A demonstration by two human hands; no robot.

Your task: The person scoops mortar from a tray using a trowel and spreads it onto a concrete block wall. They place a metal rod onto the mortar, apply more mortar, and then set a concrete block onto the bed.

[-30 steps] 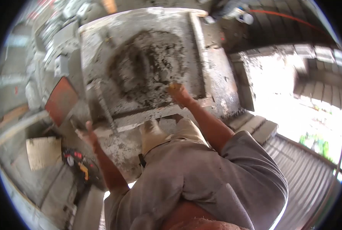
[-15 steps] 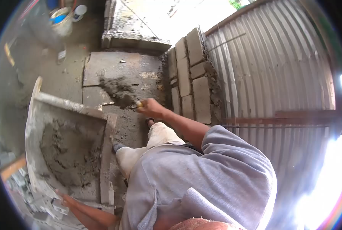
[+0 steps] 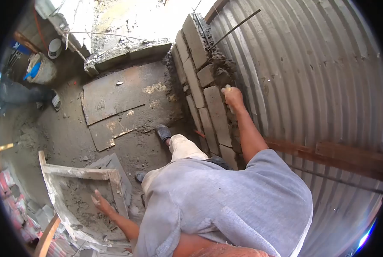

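My right hand (image 3: 233,97) is closed around the handle of a trowel at the top of a grey block wall (image 3: 217,112). The trowel's blade cannot be told apart from the dark wet mortar (image 3: 223,70) along the wall's rough edge. Lower left, my left hand (image 3: 100,203) hovers with fingers apart over a wooden mixing box (image 3: 78,171). Wet grey mortar (image 3: 82,198) lies inside the box.
Corrugated metal sheeting (image 3: 303,77) rises just right of the wall, and a thin steel bar (image 3: 236,28) sticks out above it. Flat boards (image 3: 118,96) lie on the muddy floor. A bucket (image 3: 42,70) stands upper left, near another person's leg (image 3: 26,94).
My right hand has swung from over the floor boards rightward to the wall with the mortar-laden trowel. My left hand has moved off the box's near rim to above the mortar.
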